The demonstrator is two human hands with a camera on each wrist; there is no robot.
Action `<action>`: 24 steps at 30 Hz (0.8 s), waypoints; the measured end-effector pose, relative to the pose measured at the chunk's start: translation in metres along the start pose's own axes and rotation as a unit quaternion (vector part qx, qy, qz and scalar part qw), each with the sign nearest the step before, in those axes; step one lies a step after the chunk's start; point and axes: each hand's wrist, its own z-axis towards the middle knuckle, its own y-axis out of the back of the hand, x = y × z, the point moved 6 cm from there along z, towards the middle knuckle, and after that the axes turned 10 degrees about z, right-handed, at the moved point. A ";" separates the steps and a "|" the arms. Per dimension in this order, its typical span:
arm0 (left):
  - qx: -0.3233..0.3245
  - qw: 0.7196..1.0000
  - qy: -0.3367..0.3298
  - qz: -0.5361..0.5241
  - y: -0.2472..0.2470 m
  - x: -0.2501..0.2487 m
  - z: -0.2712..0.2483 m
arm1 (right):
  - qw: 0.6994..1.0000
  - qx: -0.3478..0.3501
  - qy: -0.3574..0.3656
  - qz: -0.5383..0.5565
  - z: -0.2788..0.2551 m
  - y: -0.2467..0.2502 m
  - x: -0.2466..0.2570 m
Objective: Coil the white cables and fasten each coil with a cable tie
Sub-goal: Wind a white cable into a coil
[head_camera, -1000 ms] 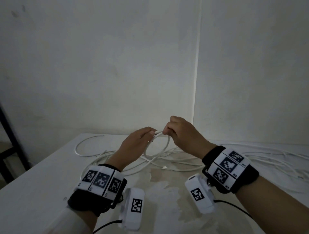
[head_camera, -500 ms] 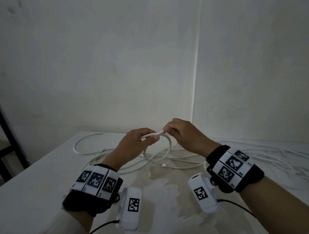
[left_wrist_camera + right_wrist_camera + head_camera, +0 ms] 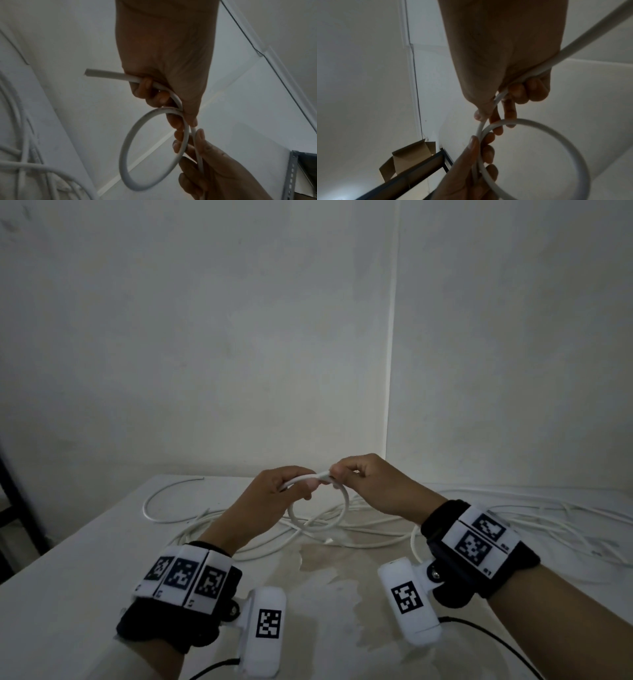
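Nearest the camera, both forearms reach forward over the white table (image 3: 68, 594), each wrist wearing a black band with black-and-white marker tiles and a small white camera unit trailing a dark lead. Beyond the wrists, the left hand (image 3: 270, 501) and the right hand (image 3: 373, 487) meet above the table, close together, and both grasp the same white cable (image 3: 318, 525). The left hand's fingers curl round the cable near its cut end, which sticks out past the palm in the left wrist view (image 3: 102, 75). The right hand pinches the cable between thumb and fingers just beside the left thumb, where the strand crosses itself. Below the two hands hangs a single round loop (image 3: 137, 162) of that cable, held clear of the table; from the right hand the rest of the strand runs back past the palm in the right wrist view (image 3: 573, 44). Farther back on the table, behind and to either side of the loop, lies a loose tangle of white cables (image 3: 513, 518), uncoiled, spreading toward the table's far edge where it meets the pale walls' corner (image 3: 394, 371).
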 end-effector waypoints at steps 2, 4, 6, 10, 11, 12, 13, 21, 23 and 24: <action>-0.005 1.000 0.000 0.011 0.001 -0.001 0.001 | 1.000 -0.010 -0.002 0.024 0.001 0.001 0.001; -0.036 0.998 -0.003 0.053 0.005 0.000 0.003 | 0.999 -0.015 -0.007 0.038 0.001 0.001 0.000; -0.084 0.991 0.007 0.107 0.013 0.001 0.004 | 0.998 -0.019 -0.015 0.055 0.000 0.000 -0.002; -0.152 0.971 0.015 0.184 0.019 -0.002 0.001 | 0.993 -0.041 -0.029 0.107 0.000 0.001 -0.003; -0.160 0.967 0.019 0.196 0.019 -0.003 0.001 | 0.992 -0.043 -0.032 0.112 0.000 0.001 -0.003; -0.166 0.964 0.027 0.208 0.019 -0.003 0.000 | 0.991 -0.042 -0.035 0.119 0.000 0.000 -0.003; -0.171 0.960 0.035 0.218 0.020 -0.004 0.000 | 0.990 -0.041 -0.037 0.129 0.000 -0.001 -0.003; -0.178 0.961 0.051 0.203 0.018 -0.013 -0.003 | 0.988 -0.079 -0.018 0.129 0.000 0.000 -0.005; -0.166 0.965 0.053 0.195 0.016 -0.013 -0.002 | 0.988 -0.082 -0.021 0.130 -0.001 0.001 -0.006; -0.158 0.969 0.060 0.179 0.016 -0.010 -0.002 | 0.988 -0.081 -0.025 0.127 -0.001 0.001 -0.006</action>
